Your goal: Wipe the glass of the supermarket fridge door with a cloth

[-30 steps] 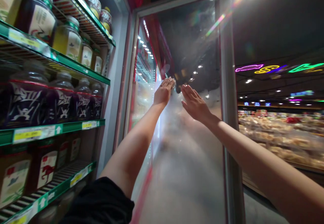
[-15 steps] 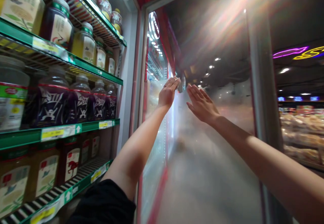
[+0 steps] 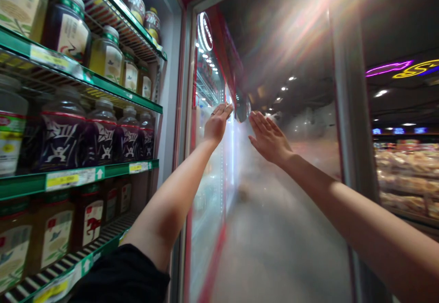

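Observation:
A fogged glass door [image 3: 288, 230] in a grey metal frame stands swung open in front of me. My left hand [image 3: 218, 119] is raised to the glass toward its left side, fingers stretched out, a ring on one of them. Whether a small thing lies under its fingertips I cannot make out. To its right, my right hand [image 3: 269, 136] lies against or very close to the glass, palm toward it and fingers extended. Mist covers the lower part of the pane, while the upper part is clearer.
On the left, an open cooler holds wire shelves with green price rails [image 3: 113, 171]. Dark purple bottles [image 3: 63, 131] and jars of yellow drink [image 3: 108, 58] stand on them. Beyond the door's right frame [image 3: 355, 111] are packaged goods [image 3: 404, 175] and neon signs.
My left hand has shifted slightly left across the glass. The whole view has drifted a little, with shelves and door moving left. My right hand keeps nearly the same pose.

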`<state>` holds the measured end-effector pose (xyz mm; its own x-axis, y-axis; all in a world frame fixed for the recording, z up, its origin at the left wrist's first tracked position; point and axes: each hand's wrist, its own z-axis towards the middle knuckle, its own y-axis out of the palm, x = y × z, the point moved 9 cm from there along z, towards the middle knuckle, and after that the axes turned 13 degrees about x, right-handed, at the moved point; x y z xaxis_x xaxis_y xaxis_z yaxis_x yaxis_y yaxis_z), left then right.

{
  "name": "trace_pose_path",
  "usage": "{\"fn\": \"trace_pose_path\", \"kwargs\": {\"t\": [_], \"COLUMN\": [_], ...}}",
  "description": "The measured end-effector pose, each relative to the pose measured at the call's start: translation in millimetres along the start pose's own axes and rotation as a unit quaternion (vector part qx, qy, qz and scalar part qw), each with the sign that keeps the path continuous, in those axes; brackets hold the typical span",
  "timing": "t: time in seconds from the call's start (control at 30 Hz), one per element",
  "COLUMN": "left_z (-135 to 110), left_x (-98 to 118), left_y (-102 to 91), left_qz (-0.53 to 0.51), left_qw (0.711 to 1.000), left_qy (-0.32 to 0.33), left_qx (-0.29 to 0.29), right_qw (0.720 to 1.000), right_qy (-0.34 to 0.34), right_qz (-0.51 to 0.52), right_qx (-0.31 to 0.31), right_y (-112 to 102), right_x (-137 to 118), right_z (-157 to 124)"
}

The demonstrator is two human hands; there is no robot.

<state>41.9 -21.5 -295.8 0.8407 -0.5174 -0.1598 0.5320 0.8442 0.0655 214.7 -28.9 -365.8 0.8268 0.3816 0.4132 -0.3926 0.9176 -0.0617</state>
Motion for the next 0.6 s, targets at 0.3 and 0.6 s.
{"fn": "trace_pose_path", "kwargs": {"t": [0.3, 0.6], "left_z": [13, 19], "left_x": [-16, -76], "left_y": [-2.4, -18.6], "left_qz": [0.004, 0.014], "left_qw": [1.000, 0.995], "left_qy": [-0.028, -0.094], "left_qx": [0.009, 0.042], "right_qw": [0.999, 0.999], "right_qy": [0.018, -0.027], "right_qz": [0.030, 0.023], "right_qx": [0.000, -0.013], "right_y": [3, 36], "right_x": [-21, -50], "right_z": [8, 11]}}
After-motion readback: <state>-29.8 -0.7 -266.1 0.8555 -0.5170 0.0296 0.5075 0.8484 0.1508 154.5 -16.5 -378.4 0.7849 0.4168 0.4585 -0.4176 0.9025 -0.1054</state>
